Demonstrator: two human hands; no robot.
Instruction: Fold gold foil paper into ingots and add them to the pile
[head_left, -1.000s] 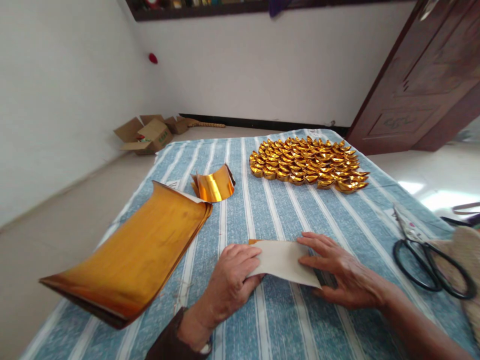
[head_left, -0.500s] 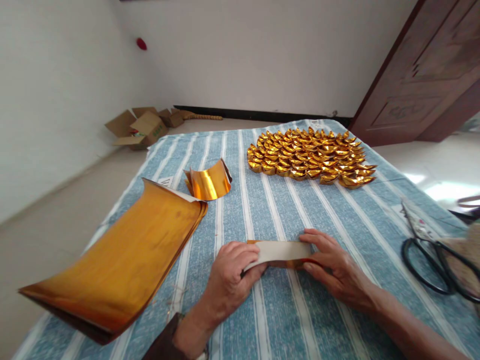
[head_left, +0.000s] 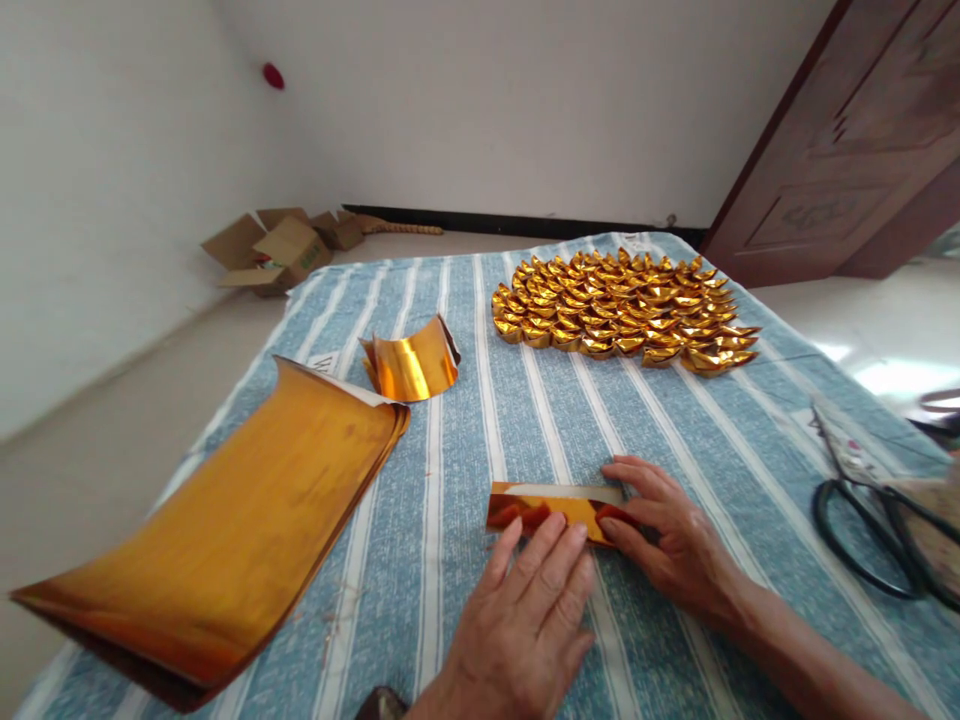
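Observation:
A folded strip of gold foil paper (head_left: 551, 505) lies flat on the blue striped cloth (head_left: 675, 420) in front of me. My left hand (head_left: 525, 620) lies flat with its fingertips pressing the strip's near edge. My right hand (head_left: 664, 535) pins the strip's right end with thumb and fingers. A large stack of gold foil sheets (head_left: 232, 520) curls up at the left. A small curved gold sheet (head_left: 412, 365) stands behind that stack. Several folded gold ingots (head_left: 626, 315) sit in rows at the far side of the cloth.
Black-handled scissors (head_left: 874, 520) lie at the right edge of the table. Open cardboard boxes (head_left: 270, 250) sit on the floor by the far wall. A dark wooden door (head_left: 847, 150) stands at the right.
The paper was white side up and half folded; now it is folded over with gold showing. My left hand let go of its left end and moved to press along the near edge.

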